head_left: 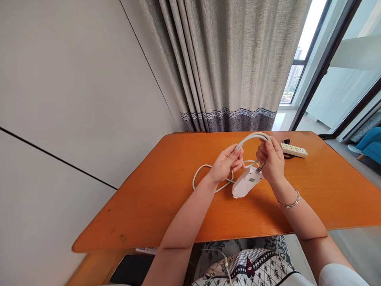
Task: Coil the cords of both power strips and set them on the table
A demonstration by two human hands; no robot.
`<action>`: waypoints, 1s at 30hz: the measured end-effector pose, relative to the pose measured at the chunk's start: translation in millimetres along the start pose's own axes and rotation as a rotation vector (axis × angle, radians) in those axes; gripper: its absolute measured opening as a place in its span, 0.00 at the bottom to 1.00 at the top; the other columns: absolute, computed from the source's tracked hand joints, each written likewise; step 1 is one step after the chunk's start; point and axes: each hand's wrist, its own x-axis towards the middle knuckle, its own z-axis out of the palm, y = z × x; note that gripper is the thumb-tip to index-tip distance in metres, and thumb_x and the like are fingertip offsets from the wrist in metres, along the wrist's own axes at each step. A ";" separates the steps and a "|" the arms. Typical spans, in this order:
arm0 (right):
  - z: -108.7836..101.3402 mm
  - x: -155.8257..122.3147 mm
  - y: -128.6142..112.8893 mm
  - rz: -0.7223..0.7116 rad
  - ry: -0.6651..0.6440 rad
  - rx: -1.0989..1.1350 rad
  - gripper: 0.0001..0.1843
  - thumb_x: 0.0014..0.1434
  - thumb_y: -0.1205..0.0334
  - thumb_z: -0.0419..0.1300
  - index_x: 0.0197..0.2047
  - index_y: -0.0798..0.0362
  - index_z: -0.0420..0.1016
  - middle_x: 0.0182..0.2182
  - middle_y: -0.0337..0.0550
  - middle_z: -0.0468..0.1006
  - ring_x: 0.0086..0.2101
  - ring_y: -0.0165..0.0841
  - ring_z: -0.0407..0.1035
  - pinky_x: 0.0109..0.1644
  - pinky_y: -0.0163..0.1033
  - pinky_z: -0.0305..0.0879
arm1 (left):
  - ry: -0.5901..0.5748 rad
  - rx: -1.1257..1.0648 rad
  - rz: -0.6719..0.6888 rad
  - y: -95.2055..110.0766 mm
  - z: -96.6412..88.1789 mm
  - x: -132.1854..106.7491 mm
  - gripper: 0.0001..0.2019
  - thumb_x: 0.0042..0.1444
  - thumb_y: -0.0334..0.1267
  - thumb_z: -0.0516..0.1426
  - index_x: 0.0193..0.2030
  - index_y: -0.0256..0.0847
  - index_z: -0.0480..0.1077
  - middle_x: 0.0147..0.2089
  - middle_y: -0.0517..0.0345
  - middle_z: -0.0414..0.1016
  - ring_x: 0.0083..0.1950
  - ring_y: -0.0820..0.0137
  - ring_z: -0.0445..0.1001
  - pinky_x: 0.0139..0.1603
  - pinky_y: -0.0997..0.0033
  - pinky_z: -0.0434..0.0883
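Patterned clothing (pixel 248 268) lies nearest, and beyond it my left hand (pixel 228 163) and right hand (pixel 271 159) grip the white cord (pixel 253 136) above the surface (pixel 154 198), near its power strip (pixel 245 184), gathering judged partly done, with loose loops (pixel 205 165) remaining.

both hands (pixel 225 163) gripping cable (pixel 252 136), orange table (pixel 149 198)

Head view, single | worn, above near edge of tabletop (pixel 143 206) | facing forward, down | close range, near-left corner and far edge framed | curtain (pixel 238 59) beyond far edge
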 end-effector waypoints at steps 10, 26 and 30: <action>-6.4 3.8 15.2 0.069 -0.166 0.109 0.18 0.59 0.43 0.63 0.37 0.51 0.74 0.20 0.29 0.57 0.21 0.26 0.55 0.29 0.36 0.60 | 0.216 -0.141 0.047 3.3 3.9 1.8 0.28 0.49 0.60 0.65 0.25 0.40 0.57 0.18 0.72 0.47 0.17 0.83 0.42 0.18 0.80 0.45; 1.4 -9.5 15.9 -0.003 -0.245 -0.007 0.21 0.63 0.39 0.58 0.37 0.50 0.68 0.19 0.27 0.54 0.19 0.25 0.50 0.24 0.35 0.55 | 0.325 -0.084 0.027 0.2 -5.6 5.0 0.26 0.50 0.58 0.65 0.24 0.41 0.56 0.19 0.72 0.46 0.17 0.83 0.43 0.17 0.80 0.46; 0.8 -11.5 19.7 -0.040 -0.197 -0.094 0.21 0.65 0.38 0.55 0.37 0.50 0.66 0.19 0.28 0.55 0.19 0.25 0.51 0.23 0.34 0.53 | 0.375 0.128 0.092 -10.1 -11.8 9.3 0.24 0.55 0.60 0.61 0.29 0.40 0.64 0.23 0.65 0.59 0.23 0.78 0.60 0.25 0.77 0.62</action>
